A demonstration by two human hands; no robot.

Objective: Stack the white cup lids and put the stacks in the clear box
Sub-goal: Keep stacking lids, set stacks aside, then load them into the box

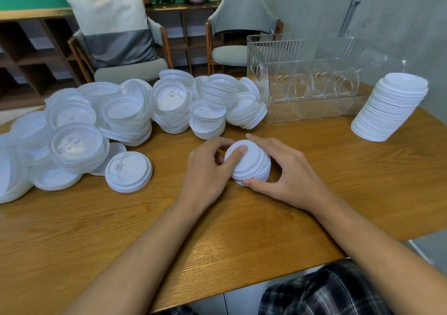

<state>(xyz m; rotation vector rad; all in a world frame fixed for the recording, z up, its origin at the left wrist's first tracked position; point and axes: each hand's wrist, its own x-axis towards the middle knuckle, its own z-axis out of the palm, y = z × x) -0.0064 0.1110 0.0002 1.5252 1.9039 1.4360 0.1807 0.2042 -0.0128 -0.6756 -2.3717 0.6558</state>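
**Short Lid Stack Held Between Both Hands**

A short stack of white round plastic cup lids is gripped on the brown wooden table. The left hand is curled round its left side, thumb pressed on top. The right hand is cupped round its right side. The clear ribbed plastic box stands behind, between a tall lid stack and a loose lid heap.
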